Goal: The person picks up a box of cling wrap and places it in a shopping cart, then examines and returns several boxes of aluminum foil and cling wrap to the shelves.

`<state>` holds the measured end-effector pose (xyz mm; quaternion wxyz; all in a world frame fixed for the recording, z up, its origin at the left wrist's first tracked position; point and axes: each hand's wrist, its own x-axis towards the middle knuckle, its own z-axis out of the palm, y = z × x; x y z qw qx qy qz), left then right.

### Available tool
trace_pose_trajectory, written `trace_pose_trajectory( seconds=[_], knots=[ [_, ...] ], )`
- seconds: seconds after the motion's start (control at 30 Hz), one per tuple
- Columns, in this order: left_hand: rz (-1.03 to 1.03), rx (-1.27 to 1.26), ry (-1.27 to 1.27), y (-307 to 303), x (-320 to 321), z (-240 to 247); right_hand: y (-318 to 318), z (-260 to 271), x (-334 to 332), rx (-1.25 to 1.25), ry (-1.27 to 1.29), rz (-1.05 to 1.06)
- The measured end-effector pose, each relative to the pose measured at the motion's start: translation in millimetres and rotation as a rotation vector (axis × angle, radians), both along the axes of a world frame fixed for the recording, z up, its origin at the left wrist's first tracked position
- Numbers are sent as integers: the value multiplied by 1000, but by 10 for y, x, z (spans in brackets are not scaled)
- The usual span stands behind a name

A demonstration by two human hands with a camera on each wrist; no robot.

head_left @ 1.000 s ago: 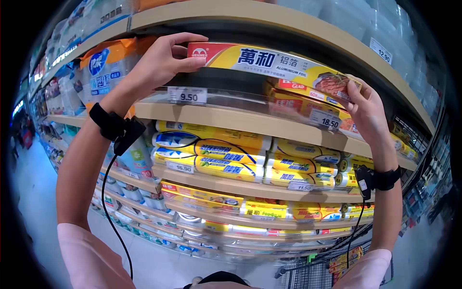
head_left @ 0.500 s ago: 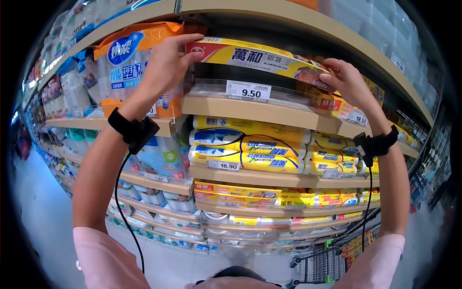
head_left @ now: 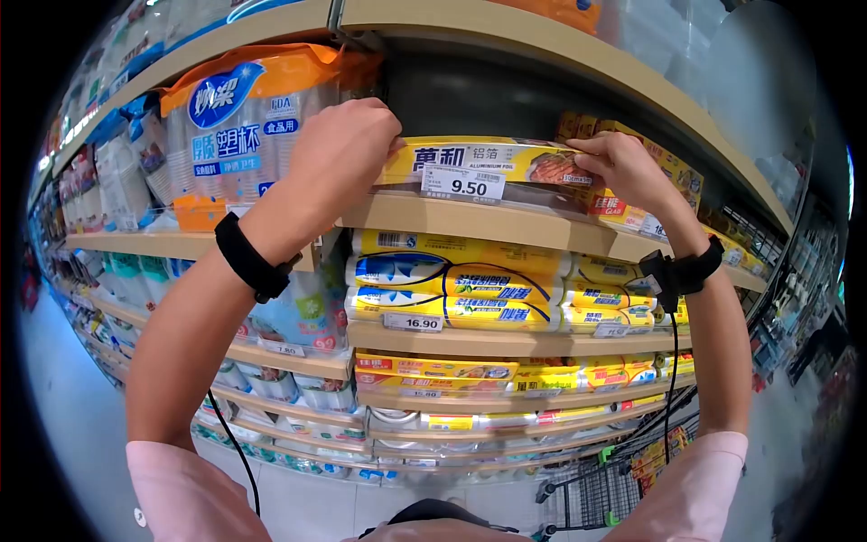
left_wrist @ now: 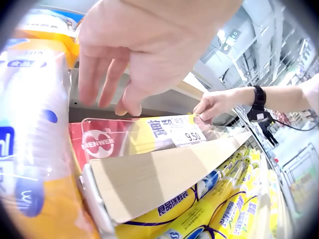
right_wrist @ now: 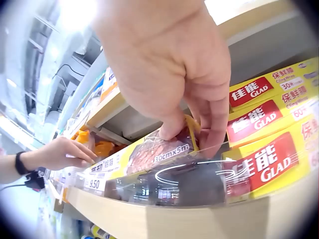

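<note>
A long yellow and red aluminium foil box lies on the upper shelf, its front partly behind the clear shelf lip and the 9.50 price tag. At the box's right end my right hand pinches it; the right wrist view shows the thumb on the front and the fingers round the end. My left hand is over the left end of the box. Seen from the left wrist, its fingers hang loosely down, with fingertips close to the box's top edge.
Left of the box stands an orange-topped pack of plastic cups. Stacked Glad cling wrap boxes sit on its right. A wooden shelf board runs overhead, yellow rolls fill the shelf below, and a shopping cart stands at lower right.
The foil box has come down from above the shelf front to behind the clear lip and price tag. My left hand has gone from gripping its left end to hanging loosely over it.
</note>
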<state>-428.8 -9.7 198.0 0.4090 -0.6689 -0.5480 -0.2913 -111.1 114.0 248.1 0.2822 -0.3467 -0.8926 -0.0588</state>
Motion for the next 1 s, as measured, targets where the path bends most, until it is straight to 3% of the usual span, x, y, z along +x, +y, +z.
trace_pose_trajectory(
  seconds=[0.13,0.23,0.33,0.47,0.57,0.6,0.73,0.83,0.9,1.0],
  knots=[
    [-64,-171,-116,126,-24,-3,-69,-68,-19,206,-129,-40],
    [-40,-206,-178,116,16,14,-9,-104,30,-89,-99,-43],
    [-19,-203,-205,92,21,-4,27,-83,86,-65,-38,29],
    [-8,-207,-203,64,70,-42,-137,-121,168,-154,-139,-80],
    [-19,-206,-160,47,72,-82,-235,-465,293,84,144,67],
    [-31,-197,-151,32,58,-108,-267,-565,362,298,157,54],
    [-82,-175,-235,-32,129,-237,-494,-940,739,389,372,-20],
    [-111,-137,-219,-45,129,-327,-659,-1408,1070,72,657,-92],
    [-152,-31,-121,17,38,-418,-738,-1864,1221,62,754,-121],
    [-133,-25,-174,17,71,-484,-920,-2604,1385,-168,808,-219]
  ],
)
